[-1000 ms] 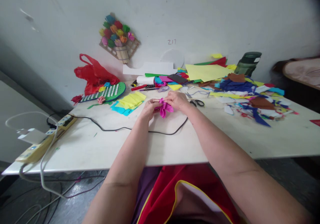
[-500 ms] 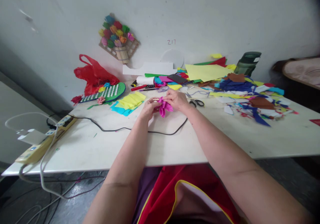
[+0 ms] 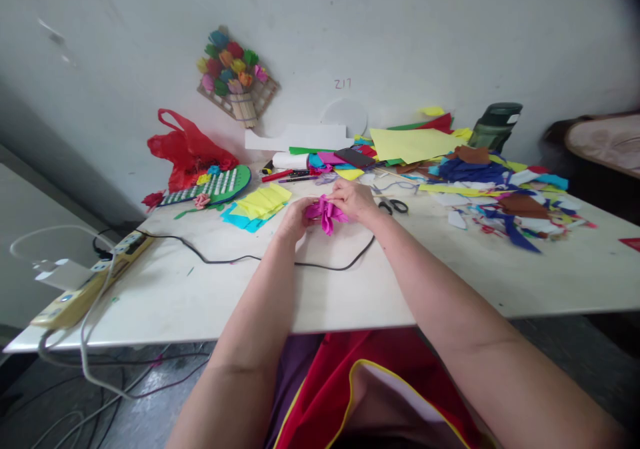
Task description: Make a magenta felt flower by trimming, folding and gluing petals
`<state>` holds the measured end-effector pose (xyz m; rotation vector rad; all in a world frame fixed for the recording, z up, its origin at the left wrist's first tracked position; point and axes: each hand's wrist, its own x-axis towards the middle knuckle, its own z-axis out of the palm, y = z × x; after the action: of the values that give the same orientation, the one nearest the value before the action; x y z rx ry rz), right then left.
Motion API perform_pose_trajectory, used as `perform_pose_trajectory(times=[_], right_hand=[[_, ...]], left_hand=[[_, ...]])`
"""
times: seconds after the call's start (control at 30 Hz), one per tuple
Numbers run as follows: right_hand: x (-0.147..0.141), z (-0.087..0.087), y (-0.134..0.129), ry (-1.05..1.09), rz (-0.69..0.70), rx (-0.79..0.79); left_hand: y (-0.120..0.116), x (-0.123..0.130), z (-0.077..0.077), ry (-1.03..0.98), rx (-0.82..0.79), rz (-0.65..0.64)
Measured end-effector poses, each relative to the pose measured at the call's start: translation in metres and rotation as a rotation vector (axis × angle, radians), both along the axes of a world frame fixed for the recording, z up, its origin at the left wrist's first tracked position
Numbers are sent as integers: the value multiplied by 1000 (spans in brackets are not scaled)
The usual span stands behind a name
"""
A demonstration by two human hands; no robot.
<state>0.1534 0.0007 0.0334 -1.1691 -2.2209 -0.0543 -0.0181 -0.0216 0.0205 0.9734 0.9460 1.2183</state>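
Observation:
A magenta paper flower [image 3: 327, 215] with crinkled petals is held between my two hands, over the middle of the table. From the left side, my left hand [image 3: 299, 217] is closed on it, its fingers partly hidden behind the petals. The fingertips of my right hand [image 3: 354, 199] pinch its upper right part. Just right of my right hand lie black-handled scissors [image 3: 394, 206]. A black cable [image 3: 235, 260] runs across the table below the hands. Yellow paper sheets [image 3: 264, 200] lie on blue paper [image 3: 245, 219] to the left.
Paper scraps [image 3: 520, 202] are heaped at the right, near a green bottle [image 3: 497, 127]. A red plastic bag [image 3: 187, 149] and a green craft board [image 3: 233, 185] stand at the left. A power strip [image 3: 85, 289] sits at the left edge. Paper flowers [image 3: 233, 65] hang on the wall.
The magenta paper has spread out toward my left hand, covering the pale stick end seen there before. My left fingers have shifted around it; my right hand stays almost in place.

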Motion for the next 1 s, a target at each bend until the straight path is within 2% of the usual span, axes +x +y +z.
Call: perform_pose_trajectory(times=[0.4,0.6,0.77,1.0], right_hand=[[4,0,4,33,30,-46],[10,-9,14,69,140,-104],[13,-9,16,85,226,-166],[19,-10,21,25,259,-197]], left_hand=[[-2,-5,-6,122,135,-75],[3,-6,-11,159,157,-82],[5,-6,-13,163,189,-52],[9,-9,-18,169,225,-69]])
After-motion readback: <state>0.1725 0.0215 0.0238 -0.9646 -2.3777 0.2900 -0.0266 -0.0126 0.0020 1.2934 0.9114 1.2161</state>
